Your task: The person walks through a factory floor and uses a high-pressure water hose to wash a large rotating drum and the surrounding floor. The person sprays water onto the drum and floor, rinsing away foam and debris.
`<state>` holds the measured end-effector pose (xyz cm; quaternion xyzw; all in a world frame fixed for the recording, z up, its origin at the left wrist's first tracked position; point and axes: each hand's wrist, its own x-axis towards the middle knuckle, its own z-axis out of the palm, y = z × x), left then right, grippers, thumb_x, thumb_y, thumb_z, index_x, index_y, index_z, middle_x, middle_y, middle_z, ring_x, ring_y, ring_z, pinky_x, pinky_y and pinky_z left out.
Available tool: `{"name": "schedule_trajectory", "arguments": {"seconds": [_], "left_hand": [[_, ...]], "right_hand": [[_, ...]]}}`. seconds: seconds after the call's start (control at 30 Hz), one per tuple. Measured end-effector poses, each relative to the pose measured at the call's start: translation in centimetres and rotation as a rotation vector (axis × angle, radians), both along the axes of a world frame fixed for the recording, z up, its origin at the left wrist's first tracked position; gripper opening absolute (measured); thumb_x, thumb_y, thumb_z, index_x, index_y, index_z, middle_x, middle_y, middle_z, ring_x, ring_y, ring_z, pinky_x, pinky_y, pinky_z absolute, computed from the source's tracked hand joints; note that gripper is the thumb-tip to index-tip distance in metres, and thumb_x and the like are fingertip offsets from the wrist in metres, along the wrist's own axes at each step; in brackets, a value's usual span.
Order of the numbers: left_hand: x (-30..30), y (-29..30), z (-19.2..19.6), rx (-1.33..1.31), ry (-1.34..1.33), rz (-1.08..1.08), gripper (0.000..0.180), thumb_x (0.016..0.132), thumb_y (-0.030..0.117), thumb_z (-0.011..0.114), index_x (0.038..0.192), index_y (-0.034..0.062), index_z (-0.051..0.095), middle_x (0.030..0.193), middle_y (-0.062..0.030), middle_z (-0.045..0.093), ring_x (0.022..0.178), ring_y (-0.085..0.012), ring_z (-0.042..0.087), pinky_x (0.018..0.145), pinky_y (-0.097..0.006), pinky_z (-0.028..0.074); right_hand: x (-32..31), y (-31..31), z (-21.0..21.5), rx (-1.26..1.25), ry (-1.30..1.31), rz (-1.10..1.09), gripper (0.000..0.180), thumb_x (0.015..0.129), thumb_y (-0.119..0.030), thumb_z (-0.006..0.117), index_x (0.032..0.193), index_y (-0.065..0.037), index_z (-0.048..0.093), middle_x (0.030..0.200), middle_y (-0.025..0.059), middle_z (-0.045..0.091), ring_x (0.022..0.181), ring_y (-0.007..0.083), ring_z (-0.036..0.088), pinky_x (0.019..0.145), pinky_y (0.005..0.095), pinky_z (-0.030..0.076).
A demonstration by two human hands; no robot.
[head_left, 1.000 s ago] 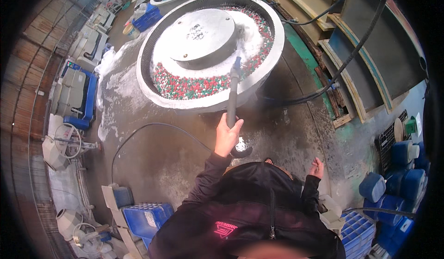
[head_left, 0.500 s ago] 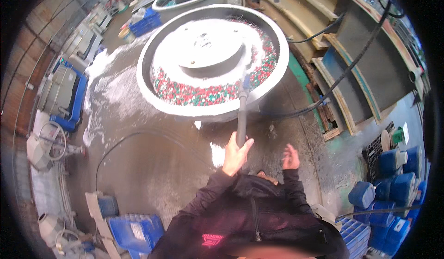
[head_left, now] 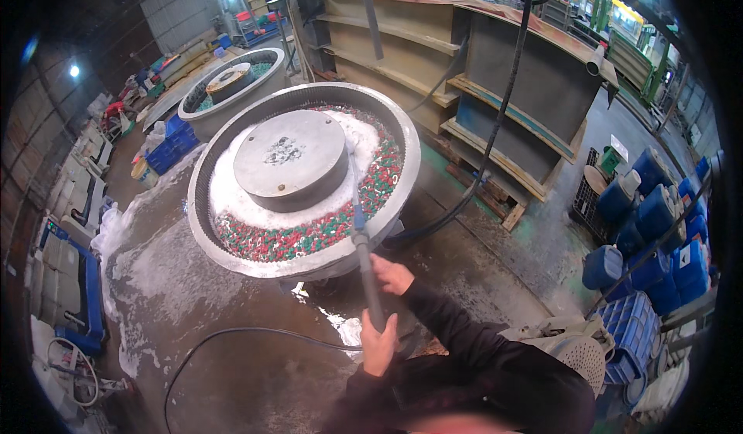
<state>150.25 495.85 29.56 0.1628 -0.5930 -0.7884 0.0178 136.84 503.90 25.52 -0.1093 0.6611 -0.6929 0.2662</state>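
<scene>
My left hand (head_left: 379,346) is closed round the lower part of a grey spray wand (head_left: 366,275), thumb along it. The fingers of my right hand (head_left: 395,276) are bent against the wand's right side, higher up; their tips are partly hidden. A blue nozzle (head_left: 358,219) tops the wand, pointing over the near right rim of a big round metal tub (head_left: 410,159). Thin water seems to run from it towards the tub's middle. Red and green small pieces (head_left: 309,238) and white foam (head_left: 232,182) lie in the tub, around a raised round grey hub (head_left: 309,144).
A black hose (head_left: 232,332) curves over the wet, foamy floor. Behind stands a second round tub (head_left: 193,109), with a blue crate (head_left: 172,146) beside it. Wooden shelving (head_left: 495,85) is at the back right. Several blue jugs (head_left: 662,213) and a blue crate (head_left: 625,322) stand right.
My right hand has come left from open space to the wand. My left hand still grips it, lower in the picture. The view has tilted up and turned right.
</scene>
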Motion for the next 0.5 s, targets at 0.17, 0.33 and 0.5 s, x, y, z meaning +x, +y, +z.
{"name": "schedule_trajectory", "arguments": {"seconds": [0.17, 0.33, 0.5], "left_hand": [[1.4, -5.0, -0.4, -0.057, -0.134, 0.011, 0.018, 0.080, 0.006, 0.059, 0.091, 0.0031, 0.045, 0.062, -0.0012, 0.047, 0.046, -0.0072, 0.045, 0.039, -0.023, 0.034], [1.3, -7.6, 0.2, -0.052, -0.115, 0.064, 0.017, 0.078, 0.005, 0.060, 0.088, 0.0038, 0.046, 0.063, -0.0012, 0.049, 0.046, -0.0063, 0.044, 0.037, -0.022, 0.032], [-0.1, -6.6, 1.0, -0.071, -0.037, 0.038, 0.017, 0.081, 0.001, 0.055, 0.090, 0.0044, 0.041, 0.050, 0.0008, 0.040, 0.033, -0.0060, 0.033, 0.030, -0.023, 0.025]], "right_hand": [[3.5, -5.0, -0.1, 0.142, 0.174, -0.048, 0.060, 0.089, -0.032, 0.050, 0.137, -0.005, 0.024, 0.086, 0.0082, 0.059, 0.066, 0.0124, 0.054, 0.058, 0.0259, 0.044], [4.3, -5.2, 1.0, 0.144, 0.392, 0.104, 0.059, 0.088, -0.028, 0.051, 0.136, -0.005, 0.026, 0.105, 0.0137, 0.058, 0.084, 0.0179, 0.059, 0.070, 0.0290, 0.046], [3.5, -2.7, 2.0, 0.134, 0.590, 0.149, 0.050, 0.089, -0.023, 0.049, 0.133, -0.007, 0.033, 0.109, 0.0152, 0.055, 0.093, 0.0213, 0.057, 0.075, 0.0308, 0.045]]}}
